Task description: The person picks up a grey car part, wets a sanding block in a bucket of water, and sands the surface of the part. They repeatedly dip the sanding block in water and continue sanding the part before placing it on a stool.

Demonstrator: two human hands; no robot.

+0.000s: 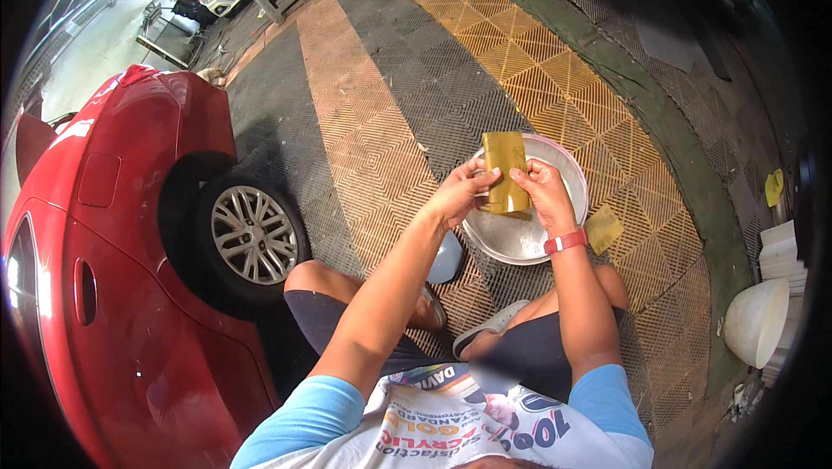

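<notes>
Fingers of our left hand [461, 192] and right hand [547, 195] pinched a folded yellow sheet [505, 159], apparently sandpaper, at opposite edges, probably to hold it flat over the white tub [503, 239].

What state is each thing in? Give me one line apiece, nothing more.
Yellow sheet: held in the fingers of both hands, above the basin.
Left hand: closed on the sheet.
Right hand: closed on the sheet.
Basin: uncovered; whether it holds water is unclear.
Second yellow piece: lying beside the basin.
Red wristband: worn on the right wrist.
Car wheel: mounted.
Fuel flap: shut.
</notes>
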